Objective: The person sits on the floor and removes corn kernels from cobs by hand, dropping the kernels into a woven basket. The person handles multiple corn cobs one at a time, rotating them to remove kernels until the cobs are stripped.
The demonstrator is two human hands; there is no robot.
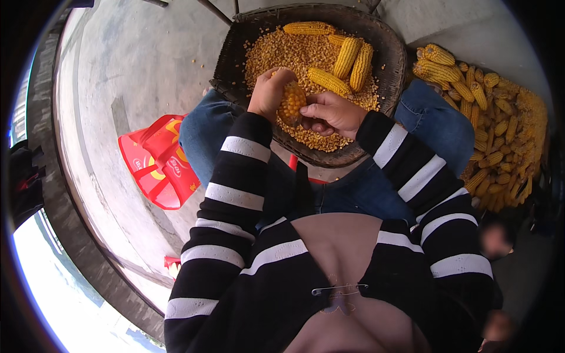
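My left hand [269,92] grips an upright ear of corn [291,103] above the near part of a woven basket [388,53]. Kernels cover its visible side, and the hand hides its upper end. From the other side, my right hand [333,114] holds the ear's lower part between thumb and curled fingers. Loose corn kernels [273,50] are spread over the basket's bottom. Several whole yellow ears lie on them, one of them an ear [329,81] just beyond my right hand and another ear [309,28] near the far rim.
A large heap of corn ears [499,128] lies on the floor to the right. On the left, a red bag [159,161] with writing stands beside my jeans-covered knee [203,128]. Another person [496,240] is partly visible at the lower right. A few kernels lie on the concrete floor [154,66].
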